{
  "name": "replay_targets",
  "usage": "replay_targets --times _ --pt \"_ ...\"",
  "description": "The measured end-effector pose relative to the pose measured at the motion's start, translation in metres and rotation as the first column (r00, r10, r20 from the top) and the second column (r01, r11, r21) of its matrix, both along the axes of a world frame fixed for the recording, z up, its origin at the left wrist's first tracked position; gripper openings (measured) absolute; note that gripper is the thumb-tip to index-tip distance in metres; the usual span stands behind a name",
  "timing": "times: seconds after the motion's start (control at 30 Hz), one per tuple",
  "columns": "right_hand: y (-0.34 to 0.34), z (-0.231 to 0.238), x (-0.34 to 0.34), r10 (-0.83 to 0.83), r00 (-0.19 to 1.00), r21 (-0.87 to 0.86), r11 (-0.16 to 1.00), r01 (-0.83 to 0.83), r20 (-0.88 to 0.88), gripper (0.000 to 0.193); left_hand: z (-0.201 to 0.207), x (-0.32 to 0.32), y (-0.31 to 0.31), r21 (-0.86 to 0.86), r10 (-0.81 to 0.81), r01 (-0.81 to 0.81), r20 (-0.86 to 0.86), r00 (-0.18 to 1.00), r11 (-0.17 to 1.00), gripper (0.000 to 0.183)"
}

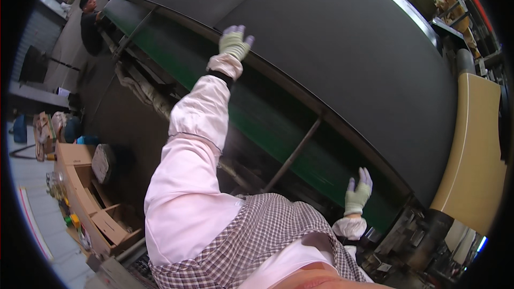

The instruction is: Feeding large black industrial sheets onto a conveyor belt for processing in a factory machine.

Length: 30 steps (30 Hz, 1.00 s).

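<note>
A wide dark grey sheet (342, 48) stretches across the machine in front of me, with an overlap line toward its far left part. My left hand (235, 44), in a pale green glove with lavender fingertips, reaches out to the sheet's near edge. Its fingers are apart, and it holds nothing; whether it presses on the sheet I cannot tell. My right hand (357, 192), gloved alike, is near the right end of that edge, over the green surface (257, 128) below the sheet. Its fingers are stretched out with nothing in them.
A metal rod (293, 154) slants under the sheet's edge. At the right stands a tan roll (471, 150). Another person (91, 24) is at the machine's far left end. Cardboard boxes (77, 155) and a stool (101, 163) stand at the left.
</note>
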State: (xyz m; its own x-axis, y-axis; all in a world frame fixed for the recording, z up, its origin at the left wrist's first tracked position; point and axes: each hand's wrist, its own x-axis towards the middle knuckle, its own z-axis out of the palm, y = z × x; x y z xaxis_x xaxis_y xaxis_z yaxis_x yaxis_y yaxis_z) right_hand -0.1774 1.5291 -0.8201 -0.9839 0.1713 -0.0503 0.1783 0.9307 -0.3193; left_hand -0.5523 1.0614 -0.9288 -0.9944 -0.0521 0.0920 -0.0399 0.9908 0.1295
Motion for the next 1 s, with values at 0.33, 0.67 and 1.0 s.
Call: replay_targets --times 0.33,0.67,1.0 --pt "-0.116 0.005 -0.202 0.318 0.883 -0.215 0.889 -0.404 -0.344 0.043 0.085 -0.03 0.044 -0.228 0.011 0.148 0.577 0.817 0.962 0.086" --pt "-0.152 -0.097 -0.263 0.183 0.964 -0.213 0.967 -0.141 0.194 0.052 0.044 0.014 0.11 0.479 -0.42 0.189 0.437 0.796 0.857 0.055" --pt "-0.033 -0.103 -0.186 0.049 0.954 -0.171 0.985 0.002 0.295 0.057 0.017 -0.008 0.028 -0.026 -0.177 0.205 0.402 0.898 0.978 0.067"
